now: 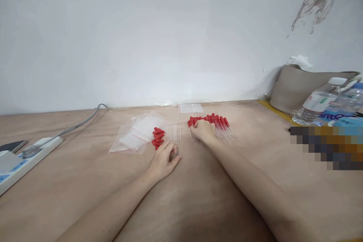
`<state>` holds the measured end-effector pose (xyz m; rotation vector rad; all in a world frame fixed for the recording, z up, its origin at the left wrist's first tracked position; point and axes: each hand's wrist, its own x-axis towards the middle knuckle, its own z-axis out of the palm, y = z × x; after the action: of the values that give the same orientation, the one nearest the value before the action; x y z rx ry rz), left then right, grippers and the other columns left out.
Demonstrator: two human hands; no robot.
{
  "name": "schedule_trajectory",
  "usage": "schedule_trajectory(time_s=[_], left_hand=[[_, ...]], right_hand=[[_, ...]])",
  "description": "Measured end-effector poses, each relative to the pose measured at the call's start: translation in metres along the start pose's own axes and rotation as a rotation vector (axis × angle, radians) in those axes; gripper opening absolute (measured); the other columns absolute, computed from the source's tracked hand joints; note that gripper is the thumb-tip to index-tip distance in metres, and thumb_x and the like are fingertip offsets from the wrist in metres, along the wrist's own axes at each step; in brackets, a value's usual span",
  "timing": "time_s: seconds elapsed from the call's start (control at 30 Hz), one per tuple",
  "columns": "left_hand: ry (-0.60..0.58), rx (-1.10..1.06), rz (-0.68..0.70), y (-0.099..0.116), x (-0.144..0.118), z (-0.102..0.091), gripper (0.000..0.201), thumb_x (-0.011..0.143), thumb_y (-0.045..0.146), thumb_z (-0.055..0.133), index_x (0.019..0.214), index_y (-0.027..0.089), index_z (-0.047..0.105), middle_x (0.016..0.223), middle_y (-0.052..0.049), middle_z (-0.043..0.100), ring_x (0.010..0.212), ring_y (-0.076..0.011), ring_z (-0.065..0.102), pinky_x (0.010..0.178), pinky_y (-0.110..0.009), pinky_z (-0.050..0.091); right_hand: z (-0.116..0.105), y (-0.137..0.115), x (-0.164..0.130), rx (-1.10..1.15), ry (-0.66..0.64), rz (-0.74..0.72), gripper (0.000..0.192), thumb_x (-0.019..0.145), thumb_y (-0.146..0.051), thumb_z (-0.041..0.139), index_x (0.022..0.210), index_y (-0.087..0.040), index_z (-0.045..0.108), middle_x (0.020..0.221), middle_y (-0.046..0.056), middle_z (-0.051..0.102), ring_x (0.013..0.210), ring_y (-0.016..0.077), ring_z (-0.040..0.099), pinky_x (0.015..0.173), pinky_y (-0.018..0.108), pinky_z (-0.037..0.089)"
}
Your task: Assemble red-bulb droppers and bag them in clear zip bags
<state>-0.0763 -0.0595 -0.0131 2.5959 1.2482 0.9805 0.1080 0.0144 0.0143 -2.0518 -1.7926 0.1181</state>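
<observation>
My right hand (203,130) is closed in a pinch at the left part of a row of glass droppers (222,127), which have red rubber bulbs and thin clear tubes. It seems to hold one of these droppers, partly hidden behind the fingers. Beside a small heap of loose red rubber bulbs (158,136), my left hand (164,159) rests on the table, thumb stretched out and fingers loosely bent, with nothing visible in it. Several bare glass tubes (173,133) lie side by side between the two hands.
Clear zip bags (138,132) lie left of the bulbs, and another zip bag (190,108) lies near the wall. A power strip (36,159) with a grey cable is at far left. A water bottle (314,102) and a beige bag (292,87) stand at right.
</observation>
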Motion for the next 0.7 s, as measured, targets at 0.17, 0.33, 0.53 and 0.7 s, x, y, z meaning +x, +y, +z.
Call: schedule_trajectory(time_s=[0.17,0.33,0.53,0.7], left_hand=[[0.078,0.026,-0.025,-0.009,0.003,-0.004,0.010,0.075,0.022,0.054,0.081,0.018,0.047,0.082,-0.002,0.050,0.079,-0.0172,0.049,0.070,-0.029,0.042],[0.193,0.142,-0.111,-0.029,0.011,-0.021,0.010,0.074,0.026,0.055,0.080,0.019,0.052,0.083,-0.003,0.050,0.081,-0.0190,0.051,0.074,-0.032,0.043],[0.073,0.152,-0.152,-0.039,0.010,-0.031,0.021,0.068,0.025,0.057,0.088,0.020,0.054,0.091,-0.004,0.049,0.083,-0.0188,0.053,0.074,-0.031,0.046],[0.065,0.176,-0.181,-0.046,0.009,-0.026,0.014,0.068,0.015,0.050,0.082,0.019,0.053,0.088,-0.004,0.051,0.082,-0.0186,0.055,0.074,-0.032,0.047]], right_hand=[[0.008,0.004,0.002,-0.077,-0.013,0.013,0.032,0.077,-0.039,0.042,0.076,-0.016,0.063,0.079,0.010,0.065,0.079,0.0228,0.058,0.075,0.036,0.027],[0.006,-0.002,-0.007,-0.066,0.004,-0.082,0.031,0.080,-0.040,0.040,0.079,-0.018,0.061,0.077,0.007,0.066,0.078,0.0194,0.058,0.078,0.036,0.023],[0.012,-0.027,-0.015,-0.089,-0.096,-0.168,0.032,0.077,-0.040,0.043,0.079,-0.015,0.064,0.080,0.012,0.065,0.080,0.0228,0.058,0.078,0.038,0.024],[0.012,-0.042,-0.011,-0.081,-0.186,-0.113,0.031,0.073,-0.034,0.047,0.090,-0.013,0.063,0.089,0.014,0.065,0.083,0.0246,0.059,0.079,0.039,0.025]])
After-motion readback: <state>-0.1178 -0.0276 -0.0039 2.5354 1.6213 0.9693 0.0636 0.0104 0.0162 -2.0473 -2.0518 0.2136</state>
